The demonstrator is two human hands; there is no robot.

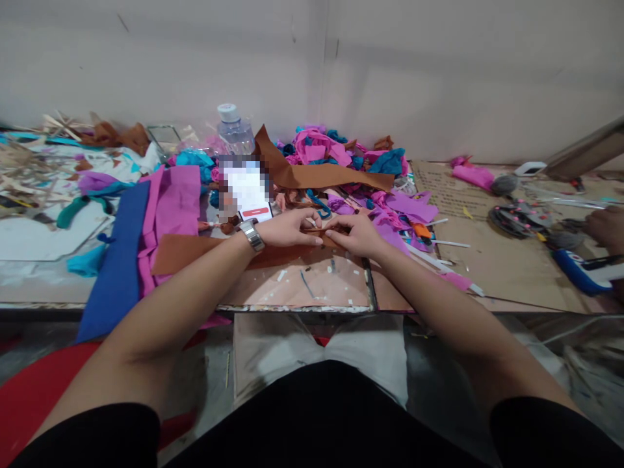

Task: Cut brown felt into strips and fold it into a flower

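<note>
My left hand is curled with the thumb stretched toward my right along its lower edge, and its fingers are closed on a bit of brown strip. My right hand meets it from the other side, thumb and fingers drawn to a narrow pinch on the same brown stuff, the fingertips of both hands nearly touching. Both backs face up, and the wrists sit low, just above the tabletop. The strip runs from between my hands, under my left wrist, and out flat to my left; how it is folded at my fingertips I can't tell.

My forearms slant inward from either side. A metal watch circles my left wrist, and just beyond it lies a phone, lit. Past my knuckles a second brown piece lies across crumpled pink and blue scraps, near a bottle. Left of my forearm a blue sheet overhangs the front edge. Well to my right lies cardboard, with another person's hand at the far side.
</note>
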